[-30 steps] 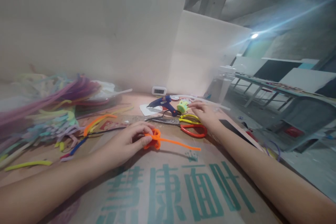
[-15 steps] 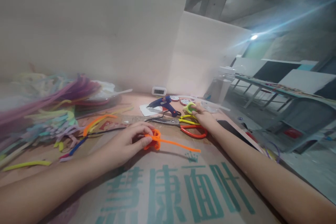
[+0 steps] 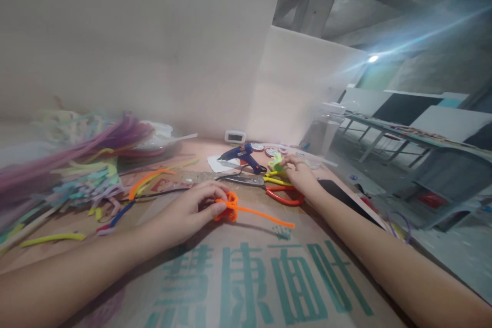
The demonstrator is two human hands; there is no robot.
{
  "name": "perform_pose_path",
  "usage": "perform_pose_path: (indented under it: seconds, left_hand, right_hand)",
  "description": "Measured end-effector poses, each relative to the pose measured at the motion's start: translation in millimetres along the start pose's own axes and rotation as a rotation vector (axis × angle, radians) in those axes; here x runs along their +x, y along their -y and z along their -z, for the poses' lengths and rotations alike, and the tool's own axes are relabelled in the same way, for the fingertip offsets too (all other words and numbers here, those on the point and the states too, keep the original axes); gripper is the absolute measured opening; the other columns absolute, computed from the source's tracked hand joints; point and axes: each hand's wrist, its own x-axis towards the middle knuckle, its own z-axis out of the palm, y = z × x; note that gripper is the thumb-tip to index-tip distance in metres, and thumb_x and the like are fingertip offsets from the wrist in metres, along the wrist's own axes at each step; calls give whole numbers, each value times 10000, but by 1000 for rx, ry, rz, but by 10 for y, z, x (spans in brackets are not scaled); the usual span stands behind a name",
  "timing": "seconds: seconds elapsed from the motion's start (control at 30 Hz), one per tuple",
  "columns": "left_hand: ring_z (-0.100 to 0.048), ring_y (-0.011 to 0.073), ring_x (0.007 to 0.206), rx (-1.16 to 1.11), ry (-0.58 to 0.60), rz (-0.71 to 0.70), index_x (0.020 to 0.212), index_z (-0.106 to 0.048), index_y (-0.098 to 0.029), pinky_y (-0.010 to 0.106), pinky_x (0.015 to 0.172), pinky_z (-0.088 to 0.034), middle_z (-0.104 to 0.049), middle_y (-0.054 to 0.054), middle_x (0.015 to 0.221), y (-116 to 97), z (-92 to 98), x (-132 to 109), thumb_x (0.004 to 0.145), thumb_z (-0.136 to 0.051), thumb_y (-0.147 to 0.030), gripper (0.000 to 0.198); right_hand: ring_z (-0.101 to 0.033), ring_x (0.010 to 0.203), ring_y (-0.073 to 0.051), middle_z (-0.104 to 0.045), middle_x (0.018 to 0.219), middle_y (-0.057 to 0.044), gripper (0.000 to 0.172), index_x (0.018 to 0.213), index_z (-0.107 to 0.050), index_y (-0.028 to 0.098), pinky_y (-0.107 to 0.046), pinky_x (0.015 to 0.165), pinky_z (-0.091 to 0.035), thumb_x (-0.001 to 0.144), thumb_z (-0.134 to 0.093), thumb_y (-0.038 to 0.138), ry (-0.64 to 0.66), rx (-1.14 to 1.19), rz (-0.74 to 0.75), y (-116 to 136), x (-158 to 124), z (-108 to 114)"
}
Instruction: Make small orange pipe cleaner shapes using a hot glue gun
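My left hand [image 3: 192, 210] is closed on the looped end of an orange pipe cleaner [image 3: 249, 211], pinning it to the cardboard sheet [image 3: 246, 277]; a straight tail runs off to the right. My right hand [image 3: 299, 174] reaches far forward and pinches a small yellow-green twisted piece [image 3: 275, 162] just above the scissors. Scissors with red and yellow handles [image 3: 282, 192] lie right below that hand. A blue glue gun [image 3: 243, 156] rests behind them.
A big heap of coloured pipe cleaners [image 3: 77, 164] fills the left side, with loose ones [image 3: 148, 180] strewn toward the middle. A small white digital device [image 3: 234, 136] stands by the wall. Round tins [image 3: 265, 148] and a clear container [image 3: 321, 133] stand at the back right. A dark flat object [image 3: 346, 197] lies by my right forearm.
My right hand closed on the yellow-green piece beside the glue gun and lifted it slightly. My left hand stayed on the orange pipe cleaner.
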Motion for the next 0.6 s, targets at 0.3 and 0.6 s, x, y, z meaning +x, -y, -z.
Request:
perform_pose_path:
  seconds: [0.3,0.6]
  left_hand:
    - [-647,255,1124,9,0,-28,903,-692,-191,392,1016,-499,-683,106,1231,-22,3,5,943,-518,-399,274]
    - [-657,254,1121,24,-14,-47,921,-699,-200,393,1010,-513,-686,105,1241,14,-4,-1,943,-526,-408,271]
  right_hand:
    - [-539,1308,-277,-538,1464,-126,538,1401,-594,220,-465,1159,-375,866,-530,244,55,-117,68,157,-68,35]
    - [-594,1264,-284,-719,1232,-133,306,1015,-802,181,-485,1177,-366,869,-541,246,84,-27,28,188,22,89]
